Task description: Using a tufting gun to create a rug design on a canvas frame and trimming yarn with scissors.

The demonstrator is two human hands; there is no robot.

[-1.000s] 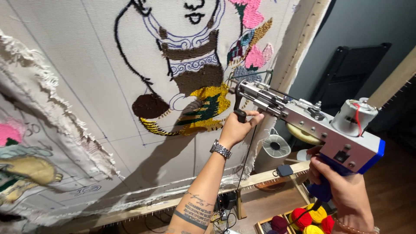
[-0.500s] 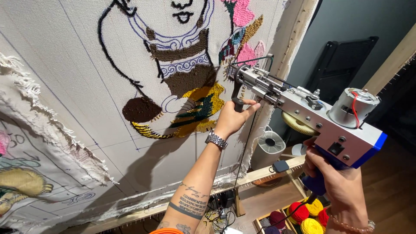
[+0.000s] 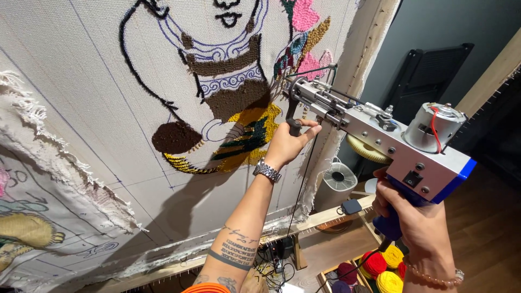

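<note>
While pressed nose-first against the stretched off-white backing cloth (image 3: 108, 108), silver metal tufting gun with blue grip (image 3: 391, 146) held in both hands. Left hand (image 3: 287, 144) closed round the black front handle (image 3: 293, 126), steel wristwatch (image 3: 267, 170) at the wrist. Right hand (image 3: 415, 220) clenched on the rear blue grip, beaded bracelet (image 3: 434, 276) below. Balls of red and yellow yarn (image 3: 380, 268) low in a box. Small white fan (image 3: 339, 178) beside the wooden frame (image 3: 374, 32).
</note>
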